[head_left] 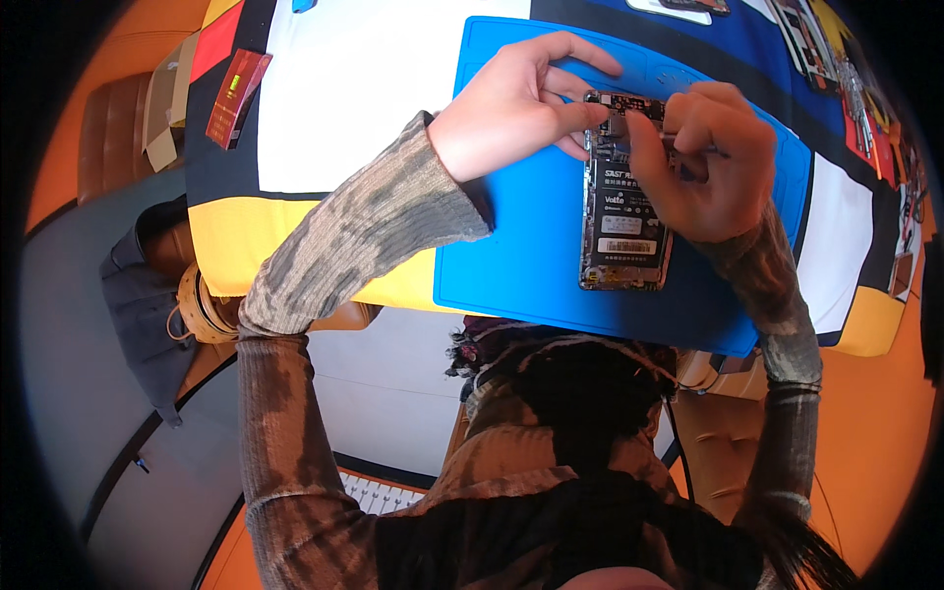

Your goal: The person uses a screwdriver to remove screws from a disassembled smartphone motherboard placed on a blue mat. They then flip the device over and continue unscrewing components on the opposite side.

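Observation:
An opened smartphone lies upright in view on a blue work mat, its back cover off. Its black battery fills the middle, and a circuit board shows at the top end. My left hand grips the phone's upper left edge, thumb on top and some fingers stretched beyond it. Over the phone's upper right part is my right hand, fingers curled, with thumb and fingertips close together at the board. Whatever it pinches, if anything, is hidden by the fingers.
A red packet lies at the table's left on a multicoloured cloth. Phone parts and tools lie at the far right. Left of the table are an open cardboard box and a tan bag.

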Demonstrator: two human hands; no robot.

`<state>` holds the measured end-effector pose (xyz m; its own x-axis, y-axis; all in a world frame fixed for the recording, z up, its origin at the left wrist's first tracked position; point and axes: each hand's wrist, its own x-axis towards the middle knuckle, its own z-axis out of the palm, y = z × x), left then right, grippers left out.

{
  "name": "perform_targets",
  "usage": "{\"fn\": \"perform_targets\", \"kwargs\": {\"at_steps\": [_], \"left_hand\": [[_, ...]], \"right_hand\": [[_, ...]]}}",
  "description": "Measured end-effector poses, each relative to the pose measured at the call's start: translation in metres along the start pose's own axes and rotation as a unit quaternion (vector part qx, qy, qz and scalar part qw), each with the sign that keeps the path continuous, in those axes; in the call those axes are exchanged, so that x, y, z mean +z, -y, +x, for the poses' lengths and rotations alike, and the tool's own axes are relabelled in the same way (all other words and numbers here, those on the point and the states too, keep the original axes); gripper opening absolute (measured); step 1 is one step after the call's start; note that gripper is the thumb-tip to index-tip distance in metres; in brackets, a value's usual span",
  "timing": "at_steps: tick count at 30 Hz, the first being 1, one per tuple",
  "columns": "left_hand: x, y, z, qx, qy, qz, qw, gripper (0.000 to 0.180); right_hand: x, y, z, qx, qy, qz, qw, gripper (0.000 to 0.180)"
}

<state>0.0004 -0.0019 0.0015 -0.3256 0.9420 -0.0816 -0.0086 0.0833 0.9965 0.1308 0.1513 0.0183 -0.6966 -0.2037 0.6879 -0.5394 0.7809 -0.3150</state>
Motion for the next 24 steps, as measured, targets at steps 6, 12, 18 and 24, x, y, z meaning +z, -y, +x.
{"fn": "perform_targets", "kwargs": {"at_steps": [6, 12, 18, 24], "left_hand": [[-0.006, -0.002, 0.001, -0.002, 0.041, 0.028, 0.999, 0.044], [-0.014, 0.0, 0.004, 0.057, 0.105, 0.077, 0.99, 0.055], [-0.013, 0.0, 0.005, 0.046, 0.103, 0.095, 0.989, 0.057], [-0.014, 0.003, 0.006, 0.048, 0.101, 0.074, 0.991, 0.055]], "right_hand": [[-0.001, 0.001, -0.001, 0.011, 0.013, -0.018, 1.0, 0.031], [-0.003, 0.002, 0.003, -0.02, 0.007, -0.015, 1.0, 0.035], [0.003, 0.001, -0.004, 0.064, -0.048, 0.025, 0.996, 0.033], [0.005, -0.002, -0.007, 0.06, -0.031, 0.023, 0.997, 0.035]]}}
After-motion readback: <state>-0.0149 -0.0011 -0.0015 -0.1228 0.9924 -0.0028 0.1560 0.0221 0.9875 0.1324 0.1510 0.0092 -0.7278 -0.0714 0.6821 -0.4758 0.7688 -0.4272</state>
